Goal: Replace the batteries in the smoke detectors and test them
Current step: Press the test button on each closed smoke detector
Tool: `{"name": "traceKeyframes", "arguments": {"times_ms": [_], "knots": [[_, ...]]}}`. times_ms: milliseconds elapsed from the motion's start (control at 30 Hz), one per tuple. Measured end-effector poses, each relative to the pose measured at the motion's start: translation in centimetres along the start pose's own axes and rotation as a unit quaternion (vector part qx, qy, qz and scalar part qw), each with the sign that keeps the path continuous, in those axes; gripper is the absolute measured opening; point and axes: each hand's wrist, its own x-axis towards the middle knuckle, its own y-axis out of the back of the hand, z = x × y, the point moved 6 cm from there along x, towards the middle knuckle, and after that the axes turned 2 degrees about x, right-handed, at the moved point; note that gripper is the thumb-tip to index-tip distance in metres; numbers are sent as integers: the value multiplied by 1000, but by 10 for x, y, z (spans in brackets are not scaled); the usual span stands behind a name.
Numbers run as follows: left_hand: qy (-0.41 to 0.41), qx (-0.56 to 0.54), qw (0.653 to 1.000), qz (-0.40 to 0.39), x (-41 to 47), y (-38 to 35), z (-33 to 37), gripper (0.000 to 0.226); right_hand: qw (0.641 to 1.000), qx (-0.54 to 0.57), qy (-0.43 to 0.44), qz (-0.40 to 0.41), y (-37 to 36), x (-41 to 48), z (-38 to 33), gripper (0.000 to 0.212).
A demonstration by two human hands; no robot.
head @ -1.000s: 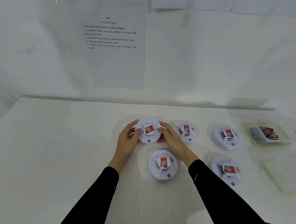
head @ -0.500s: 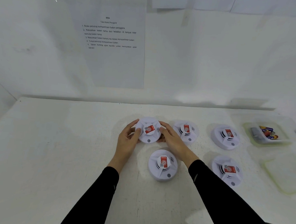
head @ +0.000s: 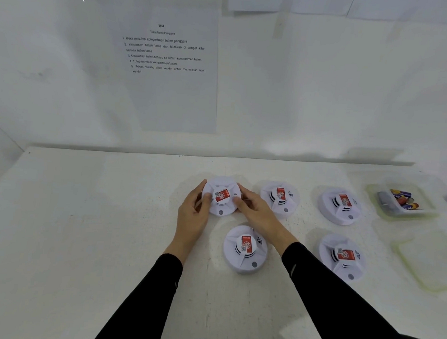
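Sitting gripped between left hand (head: 193, 214) and right hand (head: 256, 212): smoke detector (head: 222, 196)

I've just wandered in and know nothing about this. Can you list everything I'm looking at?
held smoke detector: one, white with red label, back row left, gripped by both hands.
other smoke detectors: four, white with red labels, two further right in back row, two in front.
batteries: several, mixed colours, in the container.
container: one, clear, table's far right.
tray: one, clear, nearer than the container.
printed sheet: one, white, on the wall.
table: one, white.
left hand: black sleeve, on the detector's left side.
right hand: black sleeve, on its right side.
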Motion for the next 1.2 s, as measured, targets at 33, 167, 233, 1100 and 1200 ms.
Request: {"name": "traceKeyframes", "arguments": {"times_ms": [33, 167, 233, 1100, 1200], "knots": [[-8, 25, 1000, 10, 1, 1, 0, 39, 1000, -18, -1, 1, 0, 2, 2, 51], [-12, 64, 997, 32, 1, 3, -4, 40, 996, -85, -21, -4, 0, 8, -2, 50], [-2, 76, 996, 43, 1, 2, -6, 40, 990, -138, -21, -16, -3, 14, -5, 49], [93, 238, 957, -135, 5, -115, 51, 42, 975, -141, -121, 125, 125, -52, -9, 51], [105, 278, 940, -167, 4, -125, 47, 19, 979, -133, -119, 94, 125, -50, -8, 49]]}}
